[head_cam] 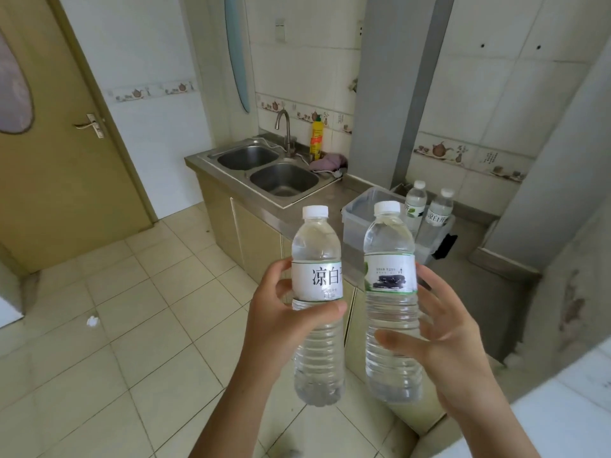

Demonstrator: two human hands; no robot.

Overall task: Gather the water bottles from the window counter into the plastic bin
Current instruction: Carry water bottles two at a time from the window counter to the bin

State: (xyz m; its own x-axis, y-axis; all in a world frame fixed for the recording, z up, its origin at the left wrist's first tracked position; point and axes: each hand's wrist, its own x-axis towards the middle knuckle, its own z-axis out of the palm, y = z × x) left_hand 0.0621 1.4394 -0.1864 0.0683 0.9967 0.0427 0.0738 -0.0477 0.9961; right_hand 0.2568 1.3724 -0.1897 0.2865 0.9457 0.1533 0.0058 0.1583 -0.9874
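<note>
The left grip [281, 312] is curled round one upright water bottle [317, 302] at its label; the right grip [443, 332] clasps a second bottle [391, 302] likewise; both are held above the floor, short of the clear plastic bin [367, 223] on the worktop [347, 188]; two more bottles [428, 206] stand beyond it.

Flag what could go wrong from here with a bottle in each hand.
1. The right hand holds its clear plastic water bottle with fairly loose fingers; it might slip.
2. Two white-capped bottles already stand in the clear plastic bin; dropping more in could topple them.
3. With the left hand also holding a bottle, nothing steadies the bin.
</note>
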